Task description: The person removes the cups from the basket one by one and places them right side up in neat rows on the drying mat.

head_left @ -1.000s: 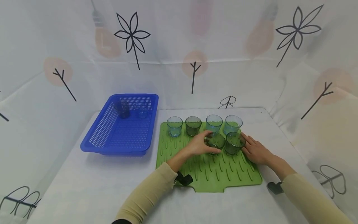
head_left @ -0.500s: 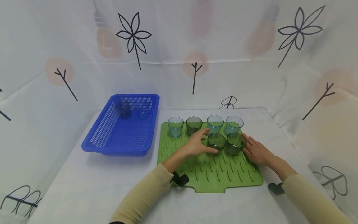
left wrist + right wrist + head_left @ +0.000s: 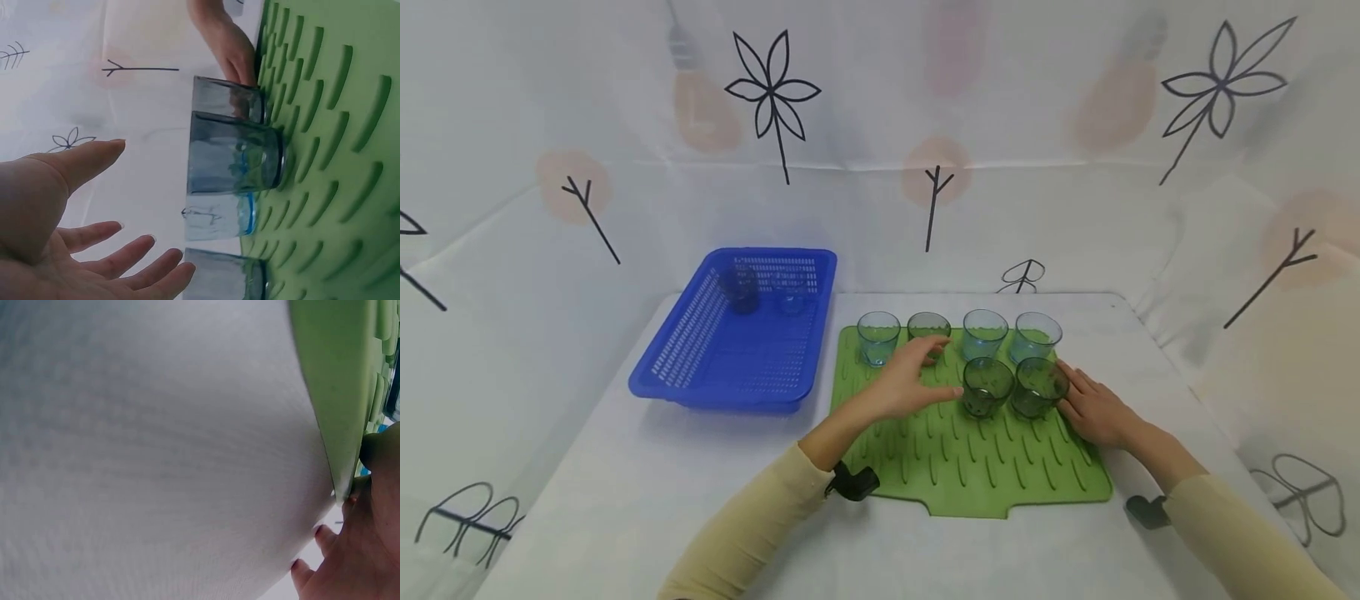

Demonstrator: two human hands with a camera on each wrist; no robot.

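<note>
My left hand is spread with nothing in it, left of a dark glass in the front row on the green drying mat. In the left wrist view that glass stands apart from the fingertips. A second dark glass stands beside it on the right. My right hand lies with extended fingers at the mat's right edge, fingertips close by this second glass. Behind them are light blue glasses and another dark glass, partly hidden by my left fingers.
A blue perforated basket stands on the white tabletop to the left of the mat. Inside it, at the back, are a dark glass and a clear glass. A patterned white cloth hangs behind the table.
My left hand has let go of the front dark glass and drawn back to the left, leaving it on the mat. My right hand stays by the mat's right edge.
</note>
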